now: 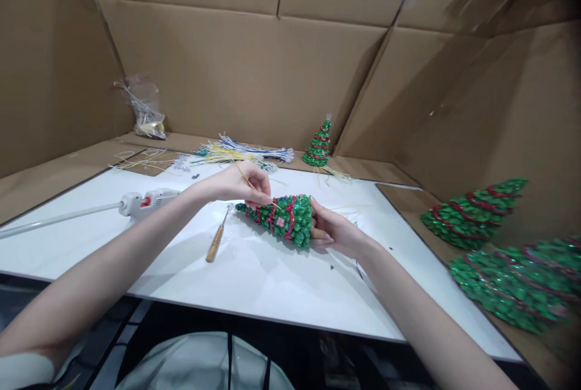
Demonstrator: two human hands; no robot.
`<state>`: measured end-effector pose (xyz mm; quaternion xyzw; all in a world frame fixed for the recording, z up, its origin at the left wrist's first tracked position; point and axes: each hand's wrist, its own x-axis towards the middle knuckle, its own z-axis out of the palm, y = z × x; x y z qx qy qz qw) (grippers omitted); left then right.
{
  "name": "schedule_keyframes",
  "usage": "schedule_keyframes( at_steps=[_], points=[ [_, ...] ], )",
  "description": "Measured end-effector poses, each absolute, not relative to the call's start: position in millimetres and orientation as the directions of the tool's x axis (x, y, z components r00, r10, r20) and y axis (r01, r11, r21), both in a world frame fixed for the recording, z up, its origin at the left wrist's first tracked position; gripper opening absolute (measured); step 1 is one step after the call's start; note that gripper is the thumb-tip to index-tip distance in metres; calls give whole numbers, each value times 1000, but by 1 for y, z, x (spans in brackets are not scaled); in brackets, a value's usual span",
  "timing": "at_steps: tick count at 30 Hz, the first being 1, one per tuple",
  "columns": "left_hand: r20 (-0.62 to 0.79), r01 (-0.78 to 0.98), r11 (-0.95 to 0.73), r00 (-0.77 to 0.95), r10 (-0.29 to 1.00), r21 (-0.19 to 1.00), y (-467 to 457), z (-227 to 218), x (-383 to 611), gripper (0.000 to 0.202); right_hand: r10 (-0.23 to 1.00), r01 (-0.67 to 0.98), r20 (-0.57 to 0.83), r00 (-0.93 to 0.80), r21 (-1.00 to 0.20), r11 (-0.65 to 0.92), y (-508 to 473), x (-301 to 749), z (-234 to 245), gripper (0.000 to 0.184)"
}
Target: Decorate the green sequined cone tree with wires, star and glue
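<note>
A small green artificial Christmas tree [297,226] with red garland lies tilted on its side over the white board, tip to the left. My right hand [336,232] grips its base, with some fingers hidden behind or inside it. Above the tree, my left hand [249,184] pinches a thin yellow wire [244,175], whose lower end meets the tree's upper side. Whether that end goes into the tree is too small to tell. Close to the tip, an awl-like tool [215,243] with a wooden handle rests on the board.
A white hot glue gun [147,201] with a long glue stick lies at left. Bundled wires [245,151] are at the back, beside a standing tree [318,145]. More trees [474,214] lie at right. A plastic bag [147,108] leans on the cardboard wall [236,57].
</note>
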<state>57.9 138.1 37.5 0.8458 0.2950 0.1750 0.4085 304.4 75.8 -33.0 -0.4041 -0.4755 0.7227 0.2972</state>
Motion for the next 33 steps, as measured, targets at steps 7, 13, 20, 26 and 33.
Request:
schedule_keyframes(
  at_steps=[7,13,20,26,33],
  points=[
    [50,519,-531,682,730,669,133,41,55,23,812,-31,-293,-504,-934,-356,75,303,-31,51],
    [19,480,-477,690,724,736,137,40,60,23,810,-18,-298,-505,-935,-355,75,303,-30,52],
    [-10,496,-462,689,725,735,136,40,70,19,803,2,-291,-520,-940,-340,75,304,-29,60],
    [-32,480,-401,671,741,780,136,37,72,17,822,11,-291,-489,-945,-328,75,305,-29,59],
    [-50,492,-399,674,737,774,132,38,78,15,841,-10,-286,-460,-945,-327,75,304,-32,58]
  ],
)
